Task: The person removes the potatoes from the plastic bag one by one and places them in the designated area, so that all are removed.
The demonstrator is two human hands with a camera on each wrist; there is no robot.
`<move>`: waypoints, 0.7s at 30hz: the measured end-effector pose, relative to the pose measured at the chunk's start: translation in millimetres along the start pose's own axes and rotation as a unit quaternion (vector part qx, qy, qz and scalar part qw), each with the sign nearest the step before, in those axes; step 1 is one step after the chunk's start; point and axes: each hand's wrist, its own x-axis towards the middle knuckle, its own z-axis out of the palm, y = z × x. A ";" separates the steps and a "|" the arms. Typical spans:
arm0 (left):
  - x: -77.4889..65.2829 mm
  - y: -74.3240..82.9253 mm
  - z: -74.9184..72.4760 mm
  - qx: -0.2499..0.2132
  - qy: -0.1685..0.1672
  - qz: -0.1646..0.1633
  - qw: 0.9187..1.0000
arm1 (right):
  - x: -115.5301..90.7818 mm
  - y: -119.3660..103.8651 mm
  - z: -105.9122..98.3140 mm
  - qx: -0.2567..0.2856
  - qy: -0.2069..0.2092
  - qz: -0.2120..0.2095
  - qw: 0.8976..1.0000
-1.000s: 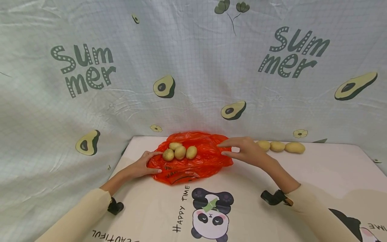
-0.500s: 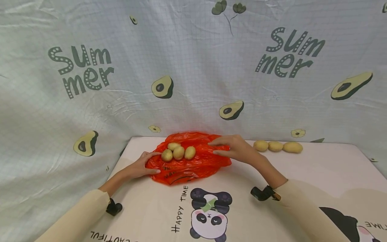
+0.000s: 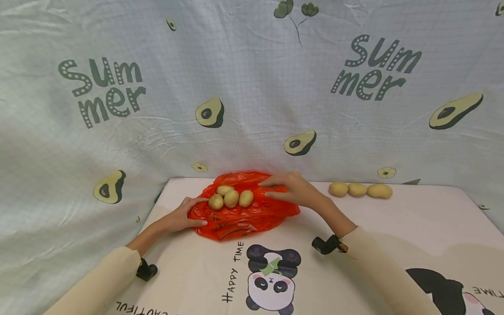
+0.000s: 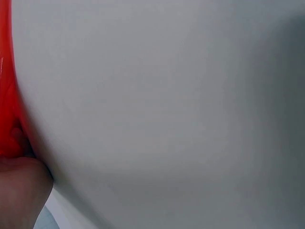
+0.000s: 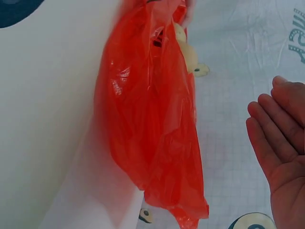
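Note:
A crumpled red plastic bag (image 3: 252, 221) lies near the table's back edge in the head view. Several potatoes (image 3: 231, 199) sit bunched on its left half. My left hand (image 3: 185, 214) rests at the bag's left end, index finger and thumb extended and spread apart on the plastic; the left wrist view catches only part of this hand beside red plastic (image 4: 7, 95). Above the bag's right part is my right hand (image 3: 293, 190), holding nothing, its fingertips pointing left toward the potatoes. Its straight fingers also show in the right wrist view, apart from the bag (image 5: 152, 105).
Three more potatoes (image 3: 357, 189) stand in a row at the back of the table, right of the bag. Behind the table hangs a printed curtain (image 3: 252, 78). The pale tablecloth (image 3: 334, 284) carries panda prints.
My right hand has moved left over the bag, from its right edge closer to the potatoes. The left hand keeps its place on the bag, and the potatoes stay where they were.

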 end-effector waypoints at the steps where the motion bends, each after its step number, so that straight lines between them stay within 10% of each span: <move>1: 0.1 -0.4 0.0 0.001 0.000 0.000 1.000 | 2.2 0.1 0.6 0.003 -0.002 -0.001 1.000; 21: 0.4 -0.3 0.7 -0.007 -0.006 -0.012 1.000 | 57.1 10.4 15.8 -0.023 -0.133 0.064 0.989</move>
